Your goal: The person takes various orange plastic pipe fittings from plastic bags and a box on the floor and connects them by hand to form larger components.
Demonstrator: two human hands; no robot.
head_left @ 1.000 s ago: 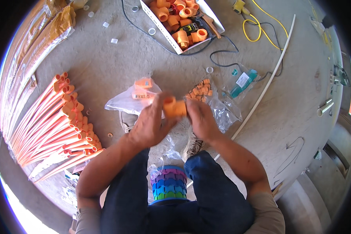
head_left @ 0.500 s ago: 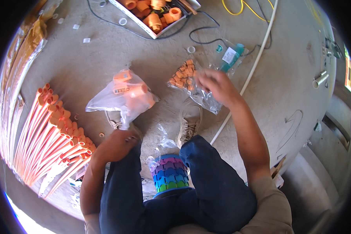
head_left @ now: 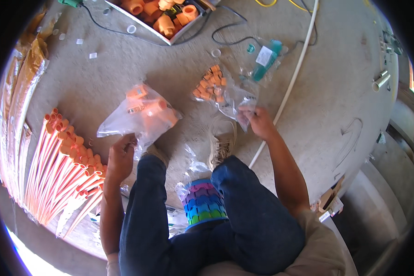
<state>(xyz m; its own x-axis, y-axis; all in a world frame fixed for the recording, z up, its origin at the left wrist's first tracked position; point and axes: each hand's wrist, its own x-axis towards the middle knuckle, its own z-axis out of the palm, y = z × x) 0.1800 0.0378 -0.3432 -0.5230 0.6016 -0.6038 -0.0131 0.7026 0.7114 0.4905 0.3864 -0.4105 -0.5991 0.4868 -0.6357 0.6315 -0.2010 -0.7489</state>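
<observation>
A clear plastic bag with large orange pipe fittings lies on the floor in front of my left foot. The curled fingers of my left hand are closed at its near edge, on the loose plastic. Further right lies a second clear bag, with many small orange pieces gathered at its far left end. My right hand pinches the loose near end of this bag, away from the pieces. Just beyond it, a teal object with a white label lies in clear wrapping.
Long orange pipes are bundled at the left. A white tray of large orange fittings stands at the far side, by a dark cable. A thin white pipe crosses the right. Under me is a multicoloured stool.
My right hand has come back from the small orange pieces to their bag's near end. My left hand has moved forward from my knee to the other bag. The view has shifted slightly.
</observation>
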